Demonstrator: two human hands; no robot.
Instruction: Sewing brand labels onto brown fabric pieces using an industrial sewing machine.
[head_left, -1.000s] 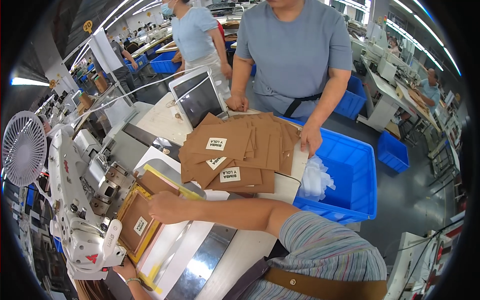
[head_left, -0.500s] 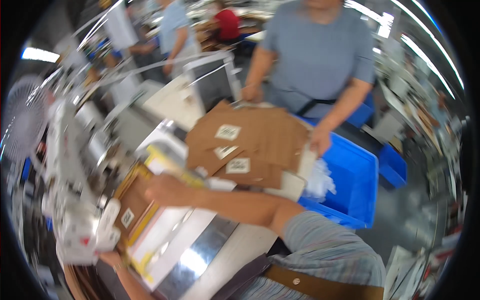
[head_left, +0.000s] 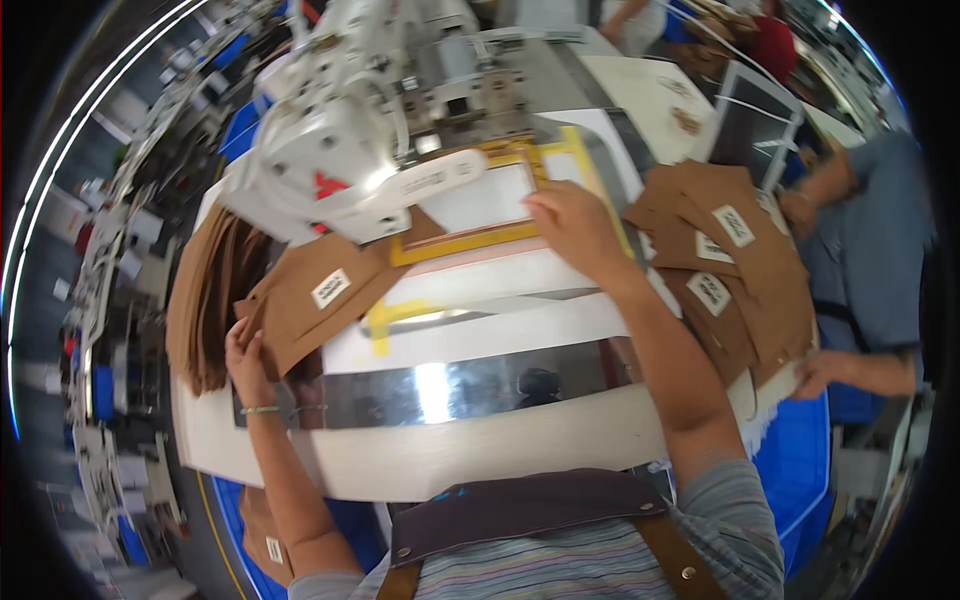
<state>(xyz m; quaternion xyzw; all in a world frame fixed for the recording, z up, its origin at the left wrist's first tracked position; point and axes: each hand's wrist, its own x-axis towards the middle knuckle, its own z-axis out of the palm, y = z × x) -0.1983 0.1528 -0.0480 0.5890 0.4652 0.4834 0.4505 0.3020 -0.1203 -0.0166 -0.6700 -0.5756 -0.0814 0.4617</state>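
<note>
Clearly, left of centre, the left hand (head_left: 246,352) pinches a brown panel (head_left: 318,312); at upper centre, the right hand (head_left: 578,230) touches a yellow frame (head_left: 470,243), its grip unclear.

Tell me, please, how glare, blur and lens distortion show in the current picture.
Head view: a white glare streak on the shiny metal strip; a bright glow beside the white machine head; print on the label of the brown piece smeared by blur; the front edge of the white table looks bowed, and the corners are black.
</note>
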